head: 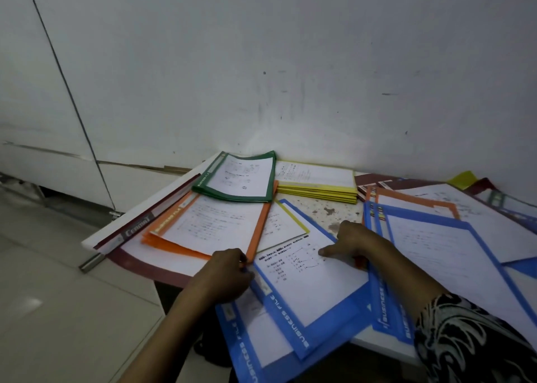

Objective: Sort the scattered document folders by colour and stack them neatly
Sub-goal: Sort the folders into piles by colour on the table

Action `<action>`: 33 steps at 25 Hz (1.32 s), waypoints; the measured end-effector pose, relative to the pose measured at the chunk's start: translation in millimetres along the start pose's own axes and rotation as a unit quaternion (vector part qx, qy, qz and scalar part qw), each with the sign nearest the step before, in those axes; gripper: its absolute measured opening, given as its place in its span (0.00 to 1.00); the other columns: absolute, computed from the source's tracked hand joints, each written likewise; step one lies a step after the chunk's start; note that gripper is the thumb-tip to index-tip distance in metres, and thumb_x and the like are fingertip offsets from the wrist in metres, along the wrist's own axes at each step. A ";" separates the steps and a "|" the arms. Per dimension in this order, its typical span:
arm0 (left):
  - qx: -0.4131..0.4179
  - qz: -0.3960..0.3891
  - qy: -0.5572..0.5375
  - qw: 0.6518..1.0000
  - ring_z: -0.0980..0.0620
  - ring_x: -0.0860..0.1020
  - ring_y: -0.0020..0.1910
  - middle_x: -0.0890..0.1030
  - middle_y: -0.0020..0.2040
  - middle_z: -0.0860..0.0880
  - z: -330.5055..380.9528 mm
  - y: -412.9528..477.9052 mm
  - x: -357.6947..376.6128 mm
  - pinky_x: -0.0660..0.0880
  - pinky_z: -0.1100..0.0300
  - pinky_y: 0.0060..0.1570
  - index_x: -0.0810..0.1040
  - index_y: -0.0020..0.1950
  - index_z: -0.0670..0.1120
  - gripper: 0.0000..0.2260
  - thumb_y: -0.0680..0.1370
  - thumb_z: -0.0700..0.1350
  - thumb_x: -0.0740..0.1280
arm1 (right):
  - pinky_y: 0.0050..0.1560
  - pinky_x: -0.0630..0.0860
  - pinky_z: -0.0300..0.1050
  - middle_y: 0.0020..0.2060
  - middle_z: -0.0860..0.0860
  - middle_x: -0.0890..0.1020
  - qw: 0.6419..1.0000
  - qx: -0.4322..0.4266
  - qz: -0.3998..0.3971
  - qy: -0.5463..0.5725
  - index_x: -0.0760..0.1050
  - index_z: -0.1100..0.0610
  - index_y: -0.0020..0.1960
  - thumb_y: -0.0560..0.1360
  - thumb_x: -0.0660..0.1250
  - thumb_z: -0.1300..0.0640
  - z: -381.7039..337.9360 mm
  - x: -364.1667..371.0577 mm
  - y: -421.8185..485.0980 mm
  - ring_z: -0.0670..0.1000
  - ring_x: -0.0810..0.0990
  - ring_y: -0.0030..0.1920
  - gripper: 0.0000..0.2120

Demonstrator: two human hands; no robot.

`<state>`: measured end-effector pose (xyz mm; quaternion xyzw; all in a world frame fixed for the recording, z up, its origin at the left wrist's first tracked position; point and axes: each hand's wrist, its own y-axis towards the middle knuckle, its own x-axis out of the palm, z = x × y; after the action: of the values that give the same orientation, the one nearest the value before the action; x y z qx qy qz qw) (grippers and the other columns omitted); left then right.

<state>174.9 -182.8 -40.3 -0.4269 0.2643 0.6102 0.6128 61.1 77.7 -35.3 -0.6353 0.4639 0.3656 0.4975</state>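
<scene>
A scuffed white wall (290,63) rises behind a small table with a speckled top (322,208), and pale floor tiles (58,310) lie to its left. Along the table's left edge lies a maroon plastic folder (130,231), partly under a stack of orange-bordered clear folders (167,221). A stack of green-bordered folders (207,178) overlaps the far corner of the orange stack. To its right, by the wall, sits a squared stack of yellow folders (316,192). A single yellow-bordered folder (280,223) lies loose nearer the front.

The left hand (223,275) sits where the near corner of the orange stack meets the top blue folder (313,284). Its fingers are curled out of sight, so I cannot tell whether they grip anything. The top blue folder lies askew on more blue folders (247,339) that hang over the near table edge. The right hand (354,237) holds this folder's far right edge, thumb flat on the white sheet and fingers tucked behind. Farther right spreads an unsorted heap of blue, orange and maroon folders (436,252). A black-and-white patterned sleeve (470,339) covers the right forearm.
</scene>
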 end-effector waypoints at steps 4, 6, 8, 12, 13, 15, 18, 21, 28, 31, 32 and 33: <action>-0.020 -0.011 -0.147 0.989 0.49 0.82 0.52 0.81 0.59 0.47 -1.1 -4.3 8.0 0.80 0.51 0.55 0.68 0.71 0.48 0.27 0.75 0.47 0.73 | 0.32 0.69 0.37 0.62 0.58 0.77 0.998 0.012 -0.002 0.056 0.67 0.62 0.69 0.69 0.72 0.37 4.6 4.6 6.6 0.51 0.75 0.48 0.40; -0.068 -0.010 -0.448 0.892 0.45 0.84 0.47 0.83 0.52 0.43 6.7 -16.6 12.6 0.82 0.48 0.49 0.66 0.71 0.45 0.28 0.74 0.41 0.74 | 0.32 0.70 0.38 0.58 0.58 0.78 0.996 0.014 -0.006 0.085 0.68 0.61 0.69 0.68 0.73 0.37 9.0 6.4 11.3 0.52 0.76 0.47 0.40; -0.096 -0.010 -0.643 0.760 0.42 0.85 0.46 0.84 0.50 0.39 24.3 -29.3 26.4 0.82 0.50 0.44 0.71 0.65 0.38 0.20 0.76 0.40 0.71 | 0.32 0.70 0.39 0.52 0.55 0.77 0.995 0.013 -0.016 0.099 0.69 0.61 0.68 0.67 0.74 0.37 13.3 6.7 14.7 0.51 0.76 0.44 0.40; -0.133 -0.143 -0.765 0.614 0.37 0.83 0.52 0.83 0.54 0.35 79.7 -37.5 55.8 0.83 0.47 0.41 0.74 0.64 0.39 0.15 0.78 0.39 0.67 | 0.30 0.69 0.40 0.43 0.53 0.76 0.994 0.013 -0.018 0.107 0.73 0.59 0.56 0.66 0.75 0.36 17.2 8.5 18.3 0.49 0.75 0.37 0.32; -0.141 -0.135 -0.761 0.618 0.37 0.83 0.51 0.83 0.54 0.35 90.4 -33.2 54.6 0.83 0.48 0.38 0.73 0.66 0.38 0.15 0.79 0.37 0.66 | 0.29 0.68 0.40 0.37 0.52 0.74 0.994 0.013 -0.013 0.112 0.73 0.58 0.48 0.66 0.74 0.36 18.4 9.1 20.1 0.48 0.73 0.34 0.27; -0.131 -0.130 -0.731 0.657 0.39 0.82 0.46 0.82 0.54 0.34 104.6 -23.0 43.7 0.83 0.53 0.32 0.71 0.66 0.36 0.15 0.80 0.34 0.62 | 0.28 0.67 0.40 0.32 0.50 0.69 0.990 0.008 -0.011 0.141 0.65 0.53 0.36 0.69 0.72 0.37 22.0 7.7 21.8 0.48 0.70 0.30 0.24; -0.118 -0.149 -0.667 0.720 0.42 0.82 0.42 0.82 0.51 0.35 116.8 -16.0 18.7 0.83 0.55 0.33 0.72 0.62 0.34 0.11 0.80 0.34 0.60 | 0.28 0.69 0.39 0.32 0.52 0.73 0.983 0.006 -0.015 0.184 0.65 0.55 0.36 0.73 0.70 0.39 24.8 -0.4 19.2 0.50 0.75 0.28 0.22; -0.094 -0.140 -0.649 0.742 0.44 0.83 0.37 0.81 0.45 0.36 129.2 -14.7 6.0 0.81 0.56 0.29 0.72 0.60 0.33 0.10 0.80 0.34 0.60 | 0.26 0.71 0.38 0.33 0.53 0.77 0.975 -0.006 -0.016 0.221 0.72 0.58 0.40 0.77 0.67 0.47 32.0 -5.2 15.0 0.48 0.77 0.27 0.15; -0.015 -0.130 -0.741 0.659 0.42 0.81 0.43 0.78 0.56 0.33 160.0 -4.1 -26.6 0.81 0.58 0.30 0.68 0.65 0.32 0.14 0.80 0.32 0.55 | 0.44 0.76 0.46 0.52 0.59 0.80 0.843 -0.061 -0.073 0.530 0.75 0.61 0.58 0.77 0.63 0.48 51.5 -6.4 0.1 0.52 0.78 0.44 0.18; -0.008 -0.155 -0.697 0.700 0.43 0.83 0.40 0.81 0.52 0.35 164.5 -12.7 -28.1 0.82 0.57 0.31 0.69 0.65 0.33 0.13 0.81 0.33 0.56 | 0.38 0.78 0.41 0.48 0.56 0.83 0.787 -0.057 -0.144 0.597 0.74 0.58 0.58 0.65 0.74 0.43 71.4 -8.0 -4.4 0.50 0.80 0.42 0.28; -0.011 -0.163 -0.673 0.722 0.44 0.84 0.38 0.83 0.49 0.36 162.1 -15.9 -26.4 0.82 0.57 0.31 0.71 0.63 0.35 0.12 0.81 0.35 0.58 | 0.35 0.78 0.39 0.46 0.57 0.84 0.788 -0.050 -0.146 0.596 0.73 0.59 0.59 0.71 0.71 0.50 80.9 -16.9 -5.0 0.50 0.79 0.40 0.20; -0.007 -0.178 -0.633 0.754 0.45 0.85 0.37 0.84 0.47 0.37 156.8 -17.2 -24.9 0.82 0.56 0.31 0.73 0.61 0.37 0.11 0.81 0.39 0.60 | 0.34 0.77 0.38 0.46 0.57 0.84 0.800 -0.046 -0.138 0.582 0.73 0.61 0.59 0.77 0.65 0.57 85.8 -29.9 -9.2 0.50 0.78 0.40 0.13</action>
<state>157.8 -61.3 62.0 0.0129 -0.2691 0.6229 0.7344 60.5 168.5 -25.3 -0.8080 0.5563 -0.1245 0.1491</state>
